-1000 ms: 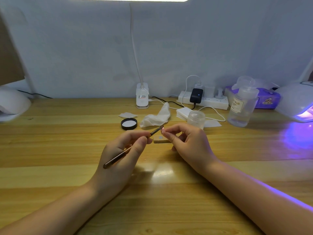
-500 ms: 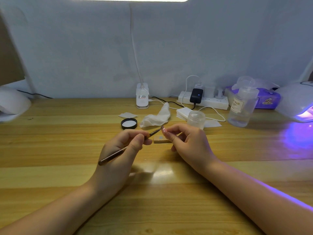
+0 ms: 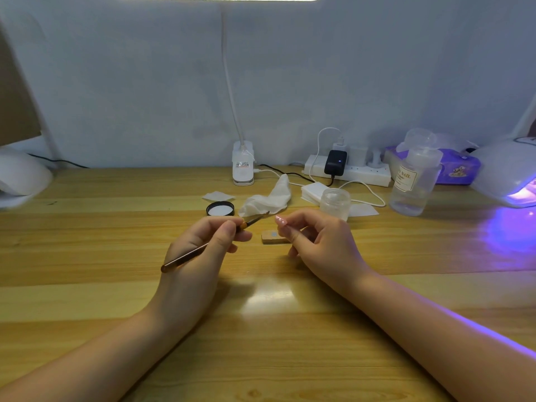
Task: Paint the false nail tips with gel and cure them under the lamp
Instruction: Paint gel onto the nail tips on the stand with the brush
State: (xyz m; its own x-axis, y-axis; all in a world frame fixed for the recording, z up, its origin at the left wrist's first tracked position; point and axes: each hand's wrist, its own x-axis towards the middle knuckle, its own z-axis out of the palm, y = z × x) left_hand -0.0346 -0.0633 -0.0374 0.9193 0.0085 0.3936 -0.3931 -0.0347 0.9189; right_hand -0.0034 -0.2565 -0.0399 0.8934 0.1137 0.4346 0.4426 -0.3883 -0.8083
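Both hands are hovering over the table [image 3: 87, 256]: the left hand [image 3: 200, 250] is pinching a brush [image 3: 203, 249] between thumb and fingers, its tip pointing toward the right hand [image 3: 319, 245], which is gripping a nail tip [image 3: 280, 220] between thumb and fingertips. Brush and tip are sitting just apart, not touching.

Taking the small wooden block [image 3: 274, 237] below the nail tip as the landmark: far to its right, a curing lamp [image 3: 506, 172] is glowing violet at its mouth. Behind and to the right of the block, a clear bottle [image 3: 413, 184] is holding some clear liquid at its bottom. Closer behind the block, a small frosted jar [image 3: 335, 203] is standing without a lid; its contents cannot be told. A crumpled wipe [image 3: 269, 198] is lying behind the block, and a black lid [image 3: 220, 209] with a white inside is lying behind and to the left.

The nail tip is looking pale pink and glossy, catching light.
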